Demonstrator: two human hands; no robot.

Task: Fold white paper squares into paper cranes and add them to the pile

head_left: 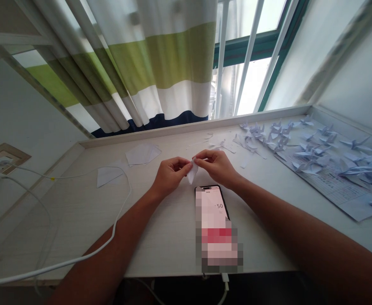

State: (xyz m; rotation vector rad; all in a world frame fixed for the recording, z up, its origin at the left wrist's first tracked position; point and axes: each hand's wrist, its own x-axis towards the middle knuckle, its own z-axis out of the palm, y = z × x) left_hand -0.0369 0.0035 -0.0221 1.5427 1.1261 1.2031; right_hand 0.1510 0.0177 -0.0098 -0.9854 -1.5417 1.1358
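A small piece of folded white paper is held between my two hands above the desk, its narrow point facing down toward me. My left hand pinches it from the left between thumb and fingers. From the right, my right hand grips its upper edge with thumb and fingertips. The fine folds are too small to make out. Just below my hands lies a phone with its screen lit and partly blurred out.
Many folded paper cranes crowd the right side, some on a printed sheet. Paper scraps lie beyond my hands. Flat paper pieces rest at left. A white cable crosses over my left forearm. A curtain hangs behind.
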